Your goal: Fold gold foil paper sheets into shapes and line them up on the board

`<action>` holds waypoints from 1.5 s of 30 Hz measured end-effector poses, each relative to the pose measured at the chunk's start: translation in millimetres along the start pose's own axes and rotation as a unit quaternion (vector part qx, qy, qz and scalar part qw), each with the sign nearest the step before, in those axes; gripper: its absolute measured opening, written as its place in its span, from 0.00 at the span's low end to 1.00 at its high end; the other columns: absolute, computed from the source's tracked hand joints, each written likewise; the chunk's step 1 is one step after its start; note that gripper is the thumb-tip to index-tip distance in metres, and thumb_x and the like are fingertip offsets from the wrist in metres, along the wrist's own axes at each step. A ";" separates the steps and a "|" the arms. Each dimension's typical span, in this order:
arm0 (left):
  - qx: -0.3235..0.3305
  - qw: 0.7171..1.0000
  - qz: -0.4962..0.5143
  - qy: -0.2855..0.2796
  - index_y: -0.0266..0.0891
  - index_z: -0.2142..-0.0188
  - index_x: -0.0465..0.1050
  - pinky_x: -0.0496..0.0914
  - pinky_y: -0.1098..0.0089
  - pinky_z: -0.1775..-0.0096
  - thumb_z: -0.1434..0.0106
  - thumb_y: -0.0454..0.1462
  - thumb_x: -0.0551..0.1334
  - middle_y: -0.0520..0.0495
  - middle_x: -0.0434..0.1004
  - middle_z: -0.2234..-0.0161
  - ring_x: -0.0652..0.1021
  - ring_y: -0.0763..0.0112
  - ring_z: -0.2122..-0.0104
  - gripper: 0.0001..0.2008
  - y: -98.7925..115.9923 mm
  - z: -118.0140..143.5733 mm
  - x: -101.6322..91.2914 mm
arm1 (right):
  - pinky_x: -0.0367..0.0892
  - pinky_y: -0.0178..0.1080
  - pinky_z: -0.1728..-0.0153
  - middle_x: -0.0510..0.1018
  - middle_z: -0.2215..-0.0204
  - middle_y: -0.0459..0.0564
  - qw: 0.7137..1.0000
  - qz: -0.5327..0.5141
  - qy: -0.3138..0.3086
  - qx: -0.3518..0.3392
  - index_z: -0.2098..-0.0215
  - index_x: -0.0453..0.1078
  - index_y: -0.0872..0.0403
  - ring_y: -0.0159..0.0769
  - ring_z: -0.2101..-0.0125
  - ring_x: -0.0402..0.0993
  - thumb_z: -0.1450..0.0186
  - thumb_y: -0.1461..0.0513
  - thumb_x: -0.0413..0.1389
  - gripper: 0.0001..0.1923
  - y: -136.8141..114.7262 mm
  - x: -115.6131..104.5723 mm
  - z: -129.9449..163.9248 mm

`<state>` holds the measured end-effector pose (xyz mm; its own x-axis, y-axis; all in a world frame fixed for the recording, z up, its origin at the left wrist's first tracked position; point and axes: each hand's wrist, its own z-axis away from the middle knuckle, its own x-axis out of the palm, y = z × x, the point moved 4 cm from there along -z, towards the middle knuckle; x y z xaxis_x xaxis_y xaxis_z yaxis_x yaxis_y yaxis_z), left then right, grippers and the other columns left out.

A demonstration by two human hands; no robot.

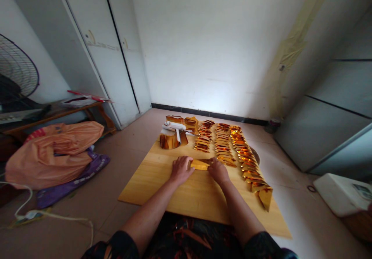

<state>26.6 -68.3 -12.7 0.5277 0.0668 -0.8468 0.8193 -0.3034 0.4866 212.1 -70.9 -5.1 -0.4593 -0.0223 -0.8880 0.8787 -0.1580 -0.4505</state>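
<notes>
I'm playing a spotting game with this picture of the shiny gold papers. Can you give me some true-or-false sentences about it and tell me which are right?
1. Both hands rest on one gold paper piece on the wooden board. True.
2. The folded gold pieces lie in rows right of the hands. True.
3. The wooden board sits on a high table. False: it lies on the tiled floor.
4. The orange bag lies on the board. False: it lies on the floor, far left.
5. The left hand is up in the air. False: it presses down on the paper, as does the right hand.
</notes>
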 end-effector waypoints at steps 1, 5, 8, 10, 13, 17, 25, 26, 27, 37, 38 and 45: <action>-0.003 1.000 -0.002 0.004 0.45 0.52 0.66 0.59 0.61 0.50 0.44 0.37 0.62 0.48 0.72 0.51 0.68 0.62 0.50 0.19 0.4 0.3 -0.1 | 0.59 0.32 0.67 0.77 0.62 0.53 1.000 0.000 0.002 -0.004 0.54 0.69 0.55 0.37 0.62 0.73 0.41 0.68 0.51 0.17 -0.3 -0.5 0.5; -0.008 1.000 -0.001 0.010 0.45 0.53 0.67 0.59 0.62 0.50 0.46 0.36 0.64 0.48 0.72 0.52 0.68 0.62 0.50 0.20 1.4 0.8 -0.7 | 0.57 0.31 0.69 0.75 0.63 0.51 1.000 0.007 0.026 -0.008 0.60 0.69 0.54 0.33 0.65 0.72 0.41 0.68 0.50 0.12 1.3 -1.7 2.1; -0.015 0.999 0.008 0.027 0.44 0.55 0.67 0.60 0.64 0.52 0.48 0.34 0.65 0.48 0.73 0.54 0.69 0.63 0.51 0.19 1.1 1.3 -2.5 | 0.56 0.31 0.71 0.73 0.64 0.50 0.999 0.001 0.035 -0.009 0.64 0.69 0.54 0.32 0.68 0.70 0.41 0.68 0.51 0.09 3.4 -0.1 3.1; -0.016 0.999 0.017 0.041 0.43 0.57 0.67 0.61 0.64 0.54 0.49 0.34 0.65 0.49 0.74 0.57 0.70 0.64 0.54 0.19 0.7 1.8 -3.3 | 0.55 0.32 0.72 0.72 0.65 0.49 0.999 -0.011 0.042 -0.015 0.65 0.68 0.54 0.31 0.69 0.68 0.43 0.67 0.53 0.07 4.4 0.9 3.8; -0.007 0.998 0.028 0.058 0.43 0.58 0.67 0.60 0.65 0.56 0.50 0.32 0.65 0.51 0.74 0.63 0.72 0.65 0.58 0.19 0.1 2.8 -3.0 | 0.54 0.31 0.73 0.72 0.67 0.47 0.998 -0.033 0.047 -0.027 0.69 0.67 0.53 0.31 0.70 0.67 0.45 0.67 0.53 0.06 5.3 1.4 4.6; 0.014 0.997 0.034 0.063 0.42 0.56 0.67 0.60 0.65 0.56 0.50 0.29 0.63 0.54 0.73 0.69 0.72 0.68 0.62 0.20 -0.8 3.5 -1.4 | 0.51 0.30 0.75 0.71 0.73 0.43 0.998 -0.055 0.027 -0.030 0.73 0.65 0.53 0.28 0.73 0.64 0.48 0.70 0.53 0.06 6.7 1.2 6.6; 0.084 0.995 0.037 0.023 0.40 0.73 0.70 0.62 0.69 0.61 0.51 0.25 0.59 0.50 0.73 0.68 0.70 0.67 0.62 0.10 3.1 2.1 -1.3 | 0.54 0.30 0.73 0.73 0.74 0.42 0.996 -0.089 0.007 -0.028 0.67 0.68 0.52 0.30 0.73 0.66 0.49 0.67 0.54 0.10 3.1 -6.6 14.9; 0.091 0.995 0.041 0.024 0.40 0.73 0.69 0.62 0.69 0.61 0.52 0.24 0.58 0.50 0.73 0.68 0.70 0.68 0.62 0.10 3.6 2.4 -1.3 | 0.54 0.31 0.72 0.74 0.73 0.42 0.995 -0.099 0.001 -0.032 0.66 0.68 0.52 0.30 0.72 0.67 0.48 0.66 0.54 0.11 2.7 -7.3 15.4; 0.096 0.994 0.045 0.024 0.40 0.72 0.69 0.62 0.70 0.61 0.52 0.24 0.57 0.51 0.73 0.69 0.70 0.68 0.62 0.11 4.1 2.9 -1.0 | 0.55 0.31 0.72 0.74 0.72 0.42 0.993 -0.108 -0.006 -0.038 0.65 0.69 0.52 0.30 0.72 0.67 0.48 0.65 0.54 0.11 2.6 -7.7 15.6; 0.048 0.994 0.094 -0.002 0.43 0.56 0.68 0.66 0.70 0.58 0.49 0.24 0.56 0.51 0.73 0.65 0.73 0.70 0.63 0.22 -1.3 4.8 6.1 | 0.59 0.31 0.69 0.78 0.70 0.44 0.991 -0.116 -0.021 -0.069 0.66 0.74 0.50 0.33 0.67 0.72 0.38 0.55 0.50 0.12 7.1 -1.5 12.4; 0.051 0.994 0.095 -0.001 0.43 0.55 0.67 0.66 0.69 0.57 0.50 0.24 0.56 0.50 0.73 0.64 0.73 0.70 0.62 0.24 -1.2 4.8 6.3 | 0.59 0.31 0.69 0.78 0.69 0.45 0.992 -0.109 -0.015 -0.068 0.64 0.74 0.49 0.33 0.67 0.72 0.37 0.56 0.49 0.13 7.3 -0.8 11.9; 0.049 0.996 0.076 -0.006 0.43 0.54 0.68 0.66 0.68 0.55 0.51 0.23 0.56 0.49 0.75 0.60 0.73 0.68 0.60 0.25 1.1 5.8 3.9 | 0.56 0.30 0.73 0.78 0.70 0.43 0.997 -0.070 -0.011 -0.041 0.62 0.73 0.49 0.32 0.70 0.71 0.44 0.60 0.55 0.11 8.8 3.1 9.5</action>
<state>28.3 -73.9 -16.7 0.6399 0.0015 -0.7685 0.7045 -0.4007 0.5858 217.2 -81.8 -10.9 -0.5802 -0.0268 -0.8140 0.8129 -0.0801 -0.5768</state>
